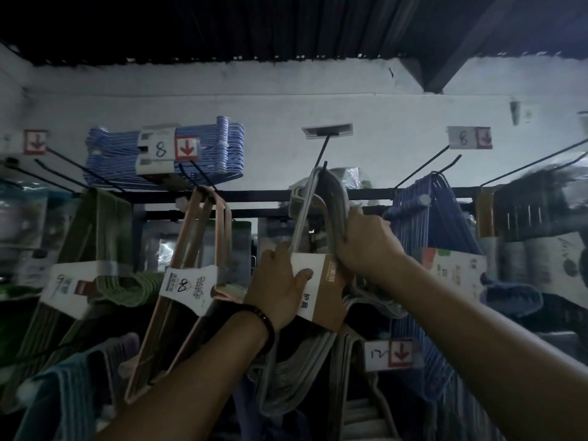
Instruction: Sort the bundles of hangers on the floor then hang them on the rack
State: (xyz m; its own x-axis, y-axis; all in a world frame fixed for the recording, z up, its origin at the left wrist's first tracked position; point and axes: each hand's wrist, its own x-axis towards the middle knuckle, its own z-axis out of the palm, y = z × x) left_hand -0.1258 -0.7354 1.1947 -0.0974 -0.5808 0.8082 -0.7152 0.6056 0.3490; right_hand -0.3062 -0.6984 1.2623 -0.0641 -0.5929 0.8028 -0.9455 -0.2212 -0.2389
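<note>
So the whole thing came down to the peg [322, 151] and the hook end of the grey hanger bundle [334, 192]. The peg stuck out toward the near side from the far wall, right above the rack bar [254, 196], with its little upturned tip sitting right at the top loop of the hooks. The bundle ran almost straight up and down, its top leaning a bit right. The hooks pointed up and far at that peg, and the shoulders hung down below both forearms. Honestly I couldn't tell if the hooks were already seated over the tip or just touching it, because everything was dim and smeared. The right hand [369, 246] was the higher one and nearer the peg. Its grip was wrapped tight around the necks of the hangers just below the hooks, so the peg lay up and a little left of it. The left hand [280, 281] sat lower on the cardboard sleeve [321, 291], thumb laid across the front and fingers curled behind, pinching it steady. My guess is the right hand had to do the steering and the left only held the weight. It was tight in there, with a pink bundle [203, 237] on the next peg to the left and a blue bundle [423, 218] just beside on the right.
</note>
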